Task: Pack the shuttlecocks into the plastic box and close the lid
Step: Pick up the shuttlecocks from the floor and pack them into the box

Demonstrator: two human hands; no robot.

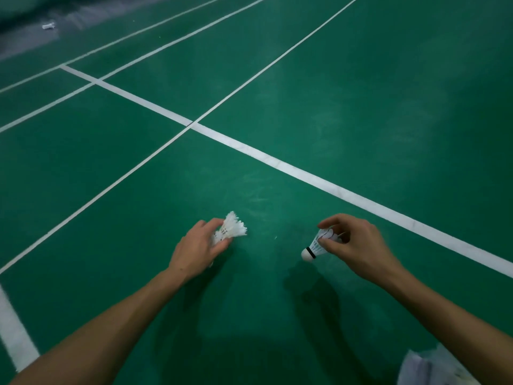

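Observation:
My left hand is closed around white feathered shuttlecocks; their feather skirts stick out past my fingers toward the upper right, and how many it holds I cannot tell. My right hand pinches the feathers of a single white shuttlecock, whose cork tip with a black band hangs down to the left. Both hands hover above the green court floor. At the bottom right corner a translucent whitish object shows partly under my right forearm; it may be the plastic box, mostly cut off.
The green badminton court floor has white lines crossing ahead of my hands. A small white object, perhaps another shuttlecock, lies far off at the top left near a dark grey edge.

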